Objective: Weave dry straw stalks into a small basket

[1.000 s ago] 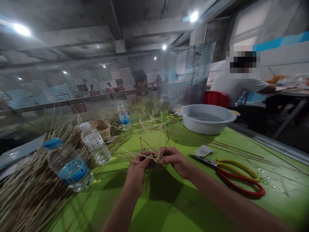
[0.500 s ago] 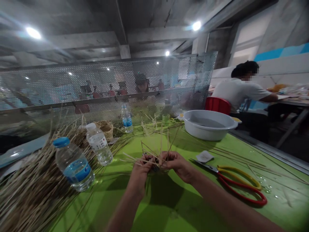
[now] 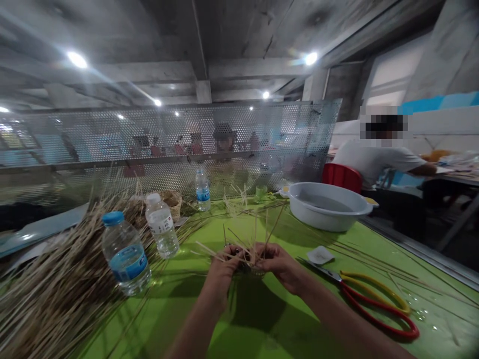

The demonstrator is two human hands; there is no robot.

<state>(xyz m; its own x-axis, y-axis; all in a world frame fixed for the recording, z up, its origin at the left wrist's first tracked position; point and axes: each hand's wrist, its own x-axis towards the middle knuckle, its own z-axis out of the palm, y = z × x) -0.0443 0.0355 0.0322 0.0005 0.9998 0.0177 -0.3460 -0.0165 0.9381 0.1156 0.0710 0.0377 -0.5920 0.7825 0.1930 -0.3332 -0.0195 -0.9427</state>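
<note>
Since the earlier frame, everything has slid lower in view together, the hands included, so it seems the camera has tilted up. Both forearms are cut off by the lower edge. Between the hands, above the green table [image 3: 179, 316], is the weave [image 3: 253, 257], with loose straw ends pointing up and outward. The left hand [image 3: 220, 269] is nearly closed, its fingers pinching the weave's left side; a small dark thing beside its fingertips is hard to make out. The right hand [image 3: 281, 265] pinches the other side, and its curled fingers are partly hidden.

To the left spreads a straw pile [image 3: 56, 294], cut off by the edge, near a blue-capped bottle [image 3: 127, 264]. Scissors [image 3: 340, 279] lie at right, touching or just beside a white scrap [image 3: 320, 255]; I cannot tell which. Farther, a basket [image 3: 175, 203] is partly hidden behind a white-capped bottle [image 3: 162, 229]. Behind a perforated panel [image 3: 160, 144], figures are blurred.
</note>
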